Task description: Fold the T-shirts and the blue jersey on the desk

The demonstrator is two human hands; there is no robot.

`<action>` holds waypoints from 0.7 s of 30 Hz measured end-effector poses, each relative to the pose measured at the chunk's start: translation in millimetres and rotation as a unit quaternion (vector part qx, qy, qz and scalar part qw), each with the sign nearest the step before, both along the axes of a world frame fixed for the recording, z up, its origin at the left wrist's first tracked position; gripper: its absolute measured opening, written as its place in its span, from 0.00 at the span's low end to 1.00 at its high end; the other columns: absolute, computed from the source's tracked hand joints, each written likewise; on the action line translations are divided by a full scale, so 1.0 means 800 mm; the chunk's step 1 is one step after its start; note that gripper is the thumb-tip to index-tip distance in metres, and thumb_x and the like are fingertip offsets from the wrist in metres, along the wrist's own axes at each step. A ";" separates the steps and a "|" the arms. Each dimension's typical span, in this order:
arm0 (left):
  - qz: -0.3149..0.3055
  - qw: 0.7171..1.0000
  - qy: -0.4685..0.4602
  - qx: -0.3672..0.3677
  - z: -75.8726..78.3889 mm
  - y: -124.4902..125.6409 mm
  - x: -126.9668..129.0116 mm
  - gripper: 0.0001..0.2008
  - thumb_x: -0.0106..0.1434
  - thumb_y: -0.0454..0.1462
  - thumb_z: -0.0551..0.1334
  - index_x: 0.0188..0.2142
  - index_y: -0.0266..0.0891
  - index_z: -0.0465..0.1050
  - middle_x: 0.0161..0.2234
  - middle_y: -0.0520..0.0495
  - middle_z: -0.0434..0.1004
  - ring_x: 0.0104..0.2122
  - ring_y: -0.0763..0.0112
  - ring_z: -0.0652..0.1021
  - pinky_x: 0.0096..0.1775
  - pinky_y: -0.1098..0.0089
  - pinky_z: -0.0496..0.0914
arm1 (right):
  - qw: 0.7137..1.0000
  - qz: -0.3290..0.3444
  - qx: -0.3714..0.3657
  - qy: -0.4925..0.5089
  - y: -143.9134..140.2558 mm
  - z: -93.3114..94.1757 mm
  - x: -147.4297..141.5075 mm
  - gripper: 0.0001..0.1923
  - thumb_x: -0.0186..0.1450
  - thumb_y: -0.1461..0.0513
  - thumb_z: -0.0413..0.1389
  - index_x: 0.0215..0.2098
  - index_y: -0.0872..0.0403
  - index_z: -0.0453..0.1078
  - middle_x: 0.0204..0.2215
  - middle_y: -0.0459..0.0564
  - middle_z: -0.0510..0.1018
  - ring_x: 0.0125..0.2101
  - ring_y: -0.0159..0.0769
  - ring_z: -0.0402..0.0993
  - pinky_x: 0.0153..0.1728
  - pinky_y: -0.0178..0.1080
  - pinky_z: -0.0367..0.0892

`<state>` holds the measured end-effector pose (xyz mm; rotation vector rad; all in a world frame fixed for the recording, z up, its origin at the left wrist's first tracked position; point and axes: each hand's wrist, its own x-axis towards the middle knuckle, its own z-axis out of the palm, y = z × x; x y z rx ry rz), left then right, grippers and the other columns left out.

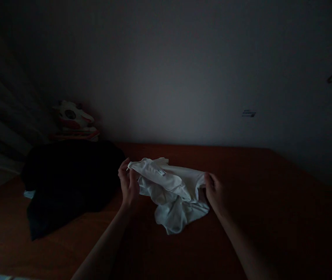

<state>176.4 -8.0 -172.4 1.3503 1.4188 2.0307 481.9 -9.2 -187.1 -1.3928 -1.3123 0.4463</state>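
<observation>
Head view: dim interior; two bare hands work over a brown tabletop (250, 165) against a pale wall (177, 74).
White cloth (177, 177): spread loosely between the hands, near the middle of the tabletop; its lower part droops in creased folds, and whether these touch the wood cannot be told.
Small tag (161, 172): visible on the upper part of the cloth, nearer the left hand.
Left hand (129, 186): grasps the cloth's upper left edge between thumb and fingers.
Right hand (213, 188): closed on the opposite edge, knuckles outward.
Dark cloth (72, 182): heaped on the tabletop beside the left hand, untouched by the right.
White-and-red object (74, 118): behind the dark heap; too dim to identify.
Step in hand: apparently holding the white cloth open and sorting its layers.
Next move: seems to call for a firm pinch at both edges, with the bunched lower folds drawn straight.
</observation>
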 end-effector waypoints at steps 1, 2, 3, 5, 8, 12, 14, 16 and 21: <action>-0.003 0.998 0.064 0.006 -0.002 -0.002 0.000 0.20 0.69 0.48 0.55 0.57 0.45 0.63 0.62 0.40 0.66 0.56 0.59 0.72 0.55 0.58 0.68 | 0.999 -0.022 0.003 0.033 0.004 0.000 0.008 0.29 0.66 0.40 0.46 0.39 0.53 0.74 0.35 0.57 0.83 0.36 0.47 0.80 0.39 0.45 0.72; -0.014 0.991 0.134 -0.002 -0.005 -0.003 -0.001 0.20 0.69 0.47 0.55 0.57 0.44 0.63 0.62 0.39 0.66 0.58 0.57 0.71 0.57 0.55 0.65 | 0.998 -0.032 0.003 0.055 0.007 0.000 0.015 0.29 0.65 0.39 0.46 0.38 0.53 0.74 0.35 0.57 0.83 0.37 0.47 0.79 0.39 0.45 0.72; -0.031 0.978 0.205 -0.021 -0.009 -0.002 -0.001 0.21 0.68 0.47 0.56 0.57 0.44 0.64 0.62 0.38 0.67 0.59 0.56 0.71 0.59 0.53 0.63 | 0.998 -0.027 0.003 0.064 0.008 0.001 0.022 0.29 0.65 0.38 0.47 0.37 0.53 0.73 0.34 0.57 0.82 0.36 0.46 0.79 0.39 0.45 0.72; -0.066 0.941 0.320 -0.082 -0.016 0.001 -0.004 0.23 0.65 0.47 0.57 0.57 0.43 0.64 0.58 0.38 0.72 0.57 0.51 0.72 0.59 0.48 0.61 | 0.999 0.035 0.006 0.023 0.005 0.005 0.031 0.28 0.65 0.38 0.49 0.36 0.51 0.73 0.34 0.54 0.81 0.37 0.45 0.79 0.40 0.44 0.72; -0.087 0.897 0.398 -0.174 -0.023 0.007 -0.007 0.28 0.62 0.49 0.58 0.59 0.40 0.63 0.55 0.37 0.75 0.55 0.46 0.74 0.56 0.45 0.62 | 0.969 0.208 0.017 -0.132 -0.008 0.013 0.034 0.25 0.62 0.39 0.56 0.38 0.50 0.76 0.40 0.53 0.80 0.42 0.44 0.77 0.46 0.44 0.71; -0.067 0.834 0.488 -0.251 -0.016 0.011 -0.007 0.20 0.61 0.44 0.58 0.50 0.39 0.73 0.48 0.36 0.79 0.50 0.44 0.76 0.52 0.48 0.66 | 0.911 0.297 0.004 -0.287 -0.019 0.017 0.023 0.32 0.51 0.42 0.68 0.49 0.48 0.76 0.49 0.55 0.77 0.51 0.49 0.73 0.53 0.48 0.68; -0.055 0.818 0.510 -0.259 -0.010 0.009 -0.007 0.12 0.61 0.41 0.57 0.41 0.40 0.76 0.43 0.37 0.80 0.47 0.47 0.78 0.50 0.51 0.67 | 0.908 0.287 -0.004 -0.304 -0.018 0.014 0.018 0.26 0.55 0.48 0.67 0.49 0.48 0.77 0.49 0.54 0.77 0.51 0.48 0.73 0.53 0.48 0.67; -0.033 0.844 0.486 -0.225 -0.006 0.008 -0.009 0.11 0.61 0.40 0.57 0.40 0.40 0.76 0.45 0.37 0.79 0.48 0.49 0.77 0.51 0.52 0.68 | 0.923 0.267 -0.019 -0.277 -0.015 0.010 0.016 0.15 0.60 0.53 0.61 0.44 0.49 0.78 0.45 0.53 0.80 0.46 0.46 0.76 0.49 0.46 0.68; -0.076 0.948 0.258 -0.171 -0.003 0.011 -0.014 0.16 0.64 0.45 0.55 0.44 0.39 0.72 0.39 0.44 0.78 0.38 0.62 0.77 0.40 0.65 0.71 | 0.984 0.154 -0.090 -0.021 -0.006 0.009 0.016 0.18 0.61 0.48 0.55 0.37 0.51 0.77 0.29 0.50 0.81 0.34 0.45 0.78 0.37 0.41 0.70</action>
